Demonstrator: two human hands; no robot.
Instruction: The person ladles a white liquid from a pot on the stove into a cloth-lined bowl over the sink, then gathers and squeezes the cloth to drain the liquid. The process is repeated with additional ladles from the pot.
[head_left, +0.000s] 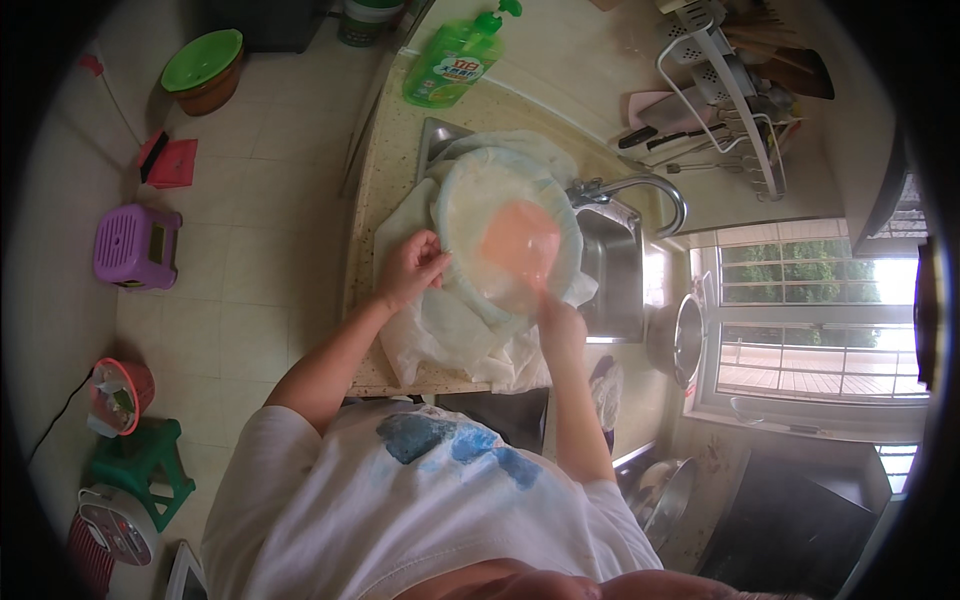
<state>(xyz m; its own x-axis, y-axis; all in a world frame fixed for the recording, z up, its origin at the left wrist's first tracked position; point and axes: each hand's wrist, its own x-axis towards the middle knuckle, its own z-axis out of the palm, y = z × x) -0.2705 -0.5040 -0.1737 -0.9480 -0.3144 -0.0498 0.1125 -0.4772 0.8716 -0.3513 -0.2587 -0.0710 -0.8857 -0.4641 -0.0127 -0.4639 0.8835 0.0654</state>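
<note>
A large round basin with a pale bluish rim stands on the counter by the sink, lined with thin whitish cloth that hangs out over its sides. Inside it is a pale, cloudy content. My right hand is closed around the handle of an orange-pink plastic ladle or scoop, whose blurred bowl is over the basin's middle. At the basin's left rim, my left hand pinches the edge of the cloth between thumb and fingers.
A steel sink with a curved faucet lies right of the basin. A green pump bottle stands at the counter's far end. Knives and utensils hang on a wall rack. A purple stool and a green stool stand on the floor.
</note>
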